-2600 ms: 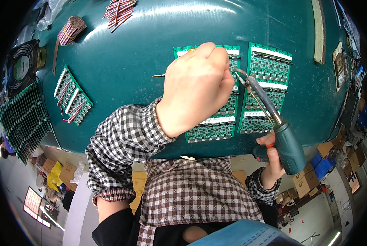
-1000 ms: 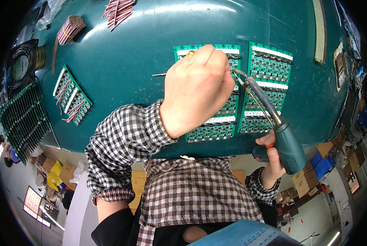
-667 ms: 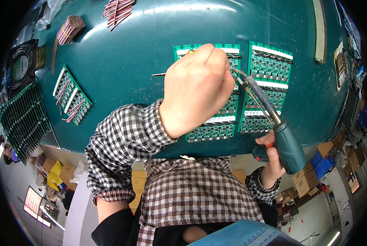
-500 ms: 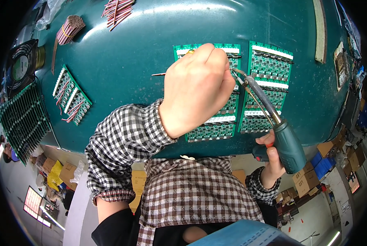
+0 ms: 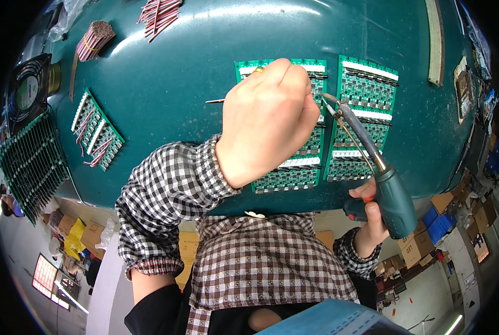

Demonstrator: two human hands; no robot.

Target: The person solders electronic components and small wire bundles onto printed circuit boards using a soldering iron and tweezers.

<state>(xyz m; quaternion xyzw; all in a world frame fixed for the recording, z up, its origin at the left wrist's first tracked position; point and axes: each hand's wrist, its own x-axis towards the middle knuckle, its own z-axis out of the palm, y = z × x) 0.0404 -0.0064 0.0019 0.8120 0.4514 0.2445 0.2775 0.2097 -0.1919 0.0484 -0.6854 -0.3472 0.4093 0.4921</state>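
Note:
My left hand [image 5: 269,123] is closed above the left green circuit board panel [image 5: 294,177], covering much of its middle. A thin piece with a dark tip [image 5: 215,101] sticks out from under its left side; its kind is hidden. In my right hand [image 5: 371,215] is a dark green soldering gun [image 5: 393,201], gripped by its handle. The bent tip and thin feed tube of the gun point up and left, close to my left fingertips, over the panel's right edge. A second circuit board panel [image 5: 364,92] lies beneath the gun's shaft.
At left, a smaller board [image 5: 97,129] carries red and white wires. Wire bundles [image 5: 95,41] and loose wires [image 5: 159,15] lie farther back. A stack of boards [image 5: 32,164] and a fan [image 5: 27,92] stand at the left edge. A wooden strip [image 5: 435,42] lies at right.
The soldering gun has shifted slightly right and down, so its tip has drawn back a little from my left fingertips. My left hand stays almost still.

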